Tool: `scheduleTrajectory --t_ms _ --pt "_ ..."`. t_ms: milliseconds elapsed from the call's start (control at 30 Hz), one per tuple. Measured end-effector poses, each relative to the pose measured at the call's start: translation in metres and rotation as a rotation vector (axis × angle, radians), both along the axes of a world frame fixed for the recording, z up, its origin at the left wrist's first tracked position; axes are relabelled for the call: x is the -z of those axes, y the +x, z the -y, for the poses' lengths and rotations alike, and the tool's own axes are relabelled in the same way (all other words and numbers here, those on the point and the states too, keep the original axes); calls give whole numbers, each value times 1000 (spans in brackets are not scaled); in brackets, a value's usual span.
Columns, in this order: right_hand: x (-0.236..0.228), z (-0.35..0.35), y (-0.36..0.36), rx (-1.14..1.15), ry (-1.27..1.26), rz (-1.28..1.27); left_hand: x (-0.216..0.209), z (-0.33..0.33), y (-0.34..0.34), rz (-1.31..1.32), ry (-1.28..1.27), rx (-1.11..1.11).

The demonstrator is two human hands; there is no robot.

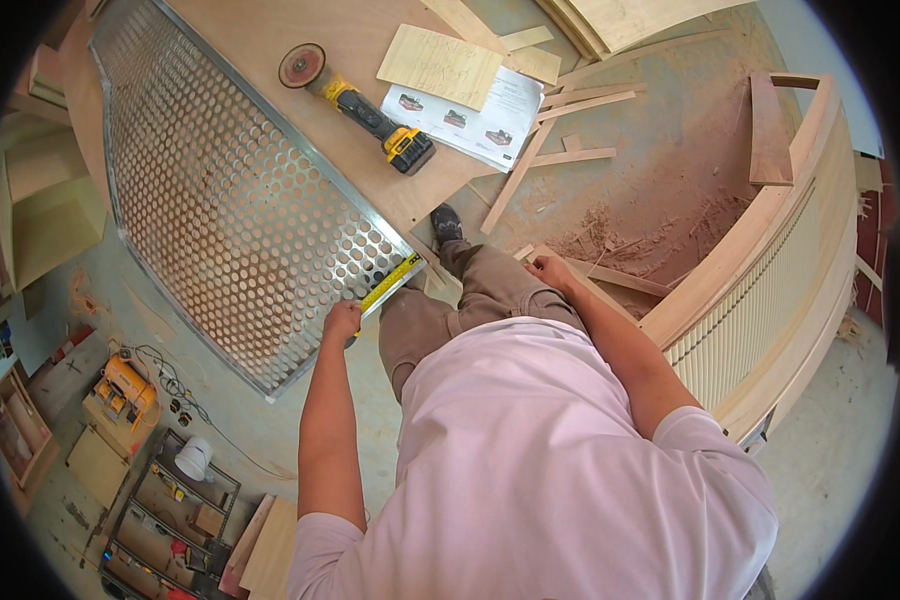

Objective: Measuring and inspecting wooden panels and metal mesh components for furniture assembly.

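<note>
My left hand (343, 319) is closed round the case of a tape measure, which is mostly hidden in the fist. Its yellow blade (391, 281) runs out along the short edge of a perforated metal panel (240, 190), toward the panel's corner. The panel has rows of round holes and a plain metal border. By my right thigh, my right hand (548, 270) has its fingers curled in, beside the end of a curved wooden frame (660, 325). What those fingers hold, if anything, is hidden.
A cordless grinder (360, 110) lies on a plywood sheet (270, 45), beside printed paper (510, 105) under a thin board (440, 66). Wood strips (575, 158) and sawdust litter the floor. At lower left are a yellow tool (128, 385), a cable and a black rack (160, 510).
</note>
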State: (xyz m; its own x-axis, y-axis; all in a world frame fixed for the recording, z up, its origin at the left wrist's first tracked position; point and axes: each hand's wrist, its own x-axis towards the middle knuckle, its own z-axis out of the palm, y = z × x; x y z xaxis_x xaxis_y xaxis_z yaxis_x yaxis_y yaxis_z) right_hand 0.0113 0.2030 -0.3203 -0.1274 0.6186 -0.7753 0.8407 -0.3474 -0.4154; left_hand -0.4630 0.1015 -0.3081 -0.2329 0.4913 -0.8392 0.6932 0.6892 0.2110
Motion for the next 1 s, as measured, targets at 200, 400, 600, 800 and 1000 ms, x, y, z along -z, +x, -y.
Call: scheduleTrajectory --t_ms 200,400,600,800,1000 --pt "-5 -3 -2 33 -39 -19 -5 -3 1 -6 -10 21" --pt "-8 -3 -4 22 -14 -5 -4 -1 0 5 -23 -4" --pt "-4 -1 -1 10 -14 -14 -2 1 0 5 -2 10" --pt "2 0 1 5 -10 -8 5 5 -3 34 4 -19" --pt "8 -3 3 4 -16 5 19 3 -5 32 46 -7"
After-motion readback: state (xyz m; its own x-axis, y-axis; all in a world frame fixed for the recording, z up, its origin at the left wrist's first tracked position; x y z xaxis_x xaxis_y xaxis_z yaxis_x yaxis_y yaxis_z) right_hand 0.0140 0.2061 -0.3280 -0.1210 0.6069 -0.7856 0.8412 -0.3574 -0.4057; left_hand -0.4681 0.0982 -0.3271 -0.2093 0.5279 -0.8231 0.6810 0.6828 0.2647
